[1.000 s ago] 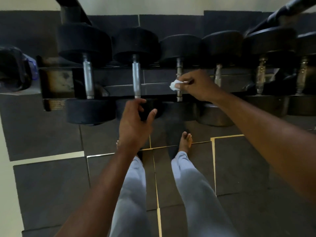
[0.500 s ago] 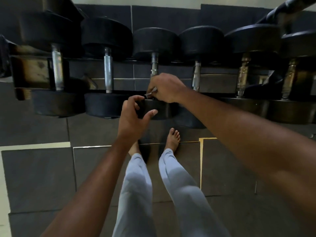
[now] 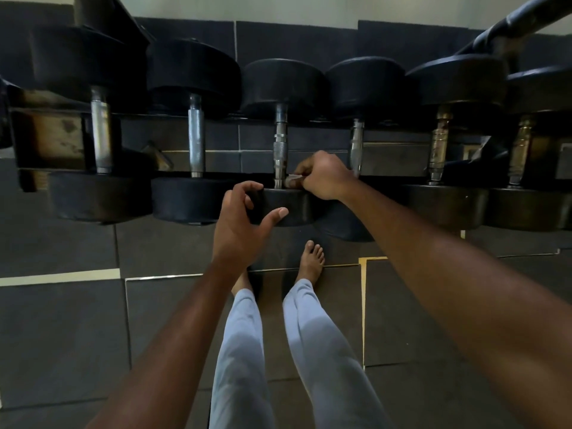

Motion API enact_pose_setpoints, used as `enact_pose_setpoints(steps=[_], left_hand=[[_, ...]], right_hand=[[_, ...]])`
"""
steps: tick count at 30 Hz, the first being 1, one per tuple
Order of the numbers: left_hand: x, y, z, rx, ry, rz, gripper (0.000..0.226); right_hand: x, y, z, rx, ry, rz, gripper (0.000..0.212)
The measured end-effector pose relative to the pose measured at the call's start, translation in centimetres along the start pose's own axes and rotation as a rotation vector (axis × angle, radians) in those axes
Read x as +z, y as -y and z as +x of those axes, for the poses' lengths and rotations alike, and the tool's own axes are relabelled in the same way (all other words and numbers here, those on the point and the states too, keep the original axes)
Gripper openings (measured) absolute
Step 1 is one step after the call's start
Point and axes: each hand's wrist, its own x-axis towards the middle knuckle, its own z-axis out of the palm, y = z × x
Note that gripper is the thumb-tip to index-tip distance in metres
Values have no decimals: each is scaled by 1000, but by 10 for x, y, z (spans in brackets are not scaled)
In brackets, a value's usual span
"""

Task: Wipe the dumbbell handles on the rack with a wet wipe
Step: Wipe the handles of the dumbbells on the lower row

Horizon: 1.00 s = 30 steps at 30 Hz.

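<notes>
Dark rubber floor tiles with pale seams run under a scuffed metal rack holding a row of dumbbells, each with round black rubber heads and a steel handle whose long axis runs away from the viewer. At the left, two handles are plain silver; the middle dumbbell handle is knurled. The left hand curls loosely at that dumbbell's near head; whether it touches is unclear. The right hand pinches the wet wipe, mostly hidden, against the handle's near end. Further right, brassy handles are partly cut off.
</notes>
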Motion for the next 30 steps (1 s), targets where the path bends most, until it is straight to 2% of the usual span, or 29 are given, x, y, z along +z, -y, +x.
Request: enact_pose_setpoints(steps=[3,10,14,17,18,20,24,26,28,30], left_hand=[[1,2,0,9,-12,-3,59],[0,3,1,22,-4,3,58],[-2,1,0,19,0,-11,58],[-2,2,0,18,-9,-5,58],[-1,2,0,16,-10,-6,58],[-1,1,1,16,-7,-10,58],[-2,3,0,23,-2,-2,58],[-1,3,0,25,-7,0,59],[0,3,0,16,-15,-2,58],[1,3,0,12,-19,-6,58]], right_hand=[[7,-6,11,69,1,131,22],[9,0,19,111,123,195,28],[1,-8,8,31,87,284,28],[3,-2,7,-111,-78,353,27],[4,-2,9,-153,-141,319,26],[6,-1,11,-210,-159,214,22],[3,-1,9,-272,-15,34,21],[1,1,9,-304,-5,-33,20],[0,3,12,-317,-55,-58,18],[0,4,16,-308,-178,-21,23]])
